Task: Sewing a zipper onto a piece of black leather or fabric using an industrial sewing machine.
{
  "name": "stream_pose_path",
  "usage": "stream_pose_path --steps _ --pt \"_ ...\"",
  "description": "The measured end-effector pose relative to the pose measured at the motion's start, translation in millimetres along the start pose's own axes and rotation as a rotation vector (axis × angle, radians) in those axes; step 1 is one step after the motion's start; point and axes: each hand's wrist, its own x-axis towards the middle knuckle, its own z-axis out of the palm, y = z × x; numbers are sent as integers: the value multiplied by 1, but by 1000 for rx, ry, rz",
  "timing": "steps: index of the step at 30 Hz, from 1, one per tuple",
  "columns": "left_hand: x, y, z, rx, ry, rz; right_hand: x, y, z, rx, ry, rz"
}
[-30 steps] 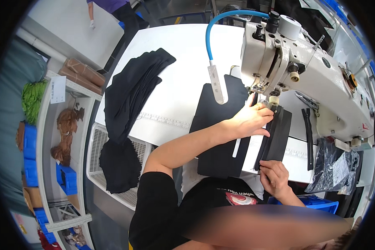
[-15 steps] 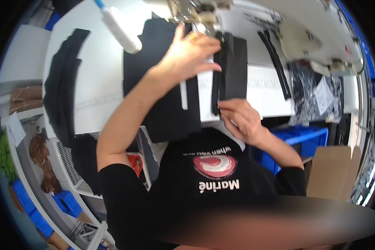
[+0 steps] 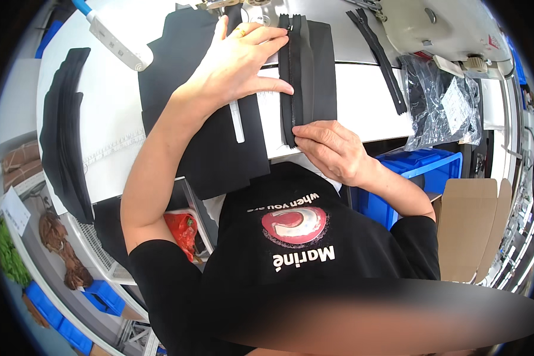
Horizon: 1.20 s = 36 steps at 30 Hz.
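Note:
A black zipper [image 3: 289, 71] lies lengthwise along a black fabric strip [image 3: 324, 77] under the sewing machine. My left hand [image 3: 234, 68] is spread flat, its fingertips and thumb touching the zipper's left edge near the upper end. My right hand [image 3: 332, 151] pinches the zipper's lower end between thumb and fingers. Beneath my left wrist lies a large black fabric panel [image 3: 219, 163] with a narrow white strip [image 3: 237, 121] on it. The machine's head [image 3: 258, 3] is just above my left fingers, mostly cut off by the upper edge.
A second black zipper [image 3: 377, 59] lies to the right, beside a clear plastic bag [image 3: 439, 101]. Stacked black fabric pieces [image 3: 65, 130] rest at the left. A white rod-shaped device [image 3: 118, 44] hangs over the table. Below right are a blue crate [image 3: 374, 204] and a cardboard box [image 3: 469, 225].
The whole view has shifted, so most table items appear further left and higher. My hands stay at the same parts of the zipper, the left spread and the right pinching.

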Motion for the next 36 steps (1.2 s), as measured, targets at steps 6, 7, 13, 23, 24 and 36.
stream_pose_path --steps 6,7,13,23,24,36 --pt "0 1 1 45 46 38 31 12 -23 161 56 9" --pt "0 1 1 42 48 47 41 21 -27 72 139 52" --pt "0 4 -3 16 10 12 74 78 -7 -456 17 110" --pt "1 12 -9 23 17 -14 67 81 -2 -435 58 88" --pt "1 12 -9 14 2 -27 68 80 -2 -429 71 102" --pt "-33 43 -40 117 -45 -65 64 75 -8 -349 -20 139"
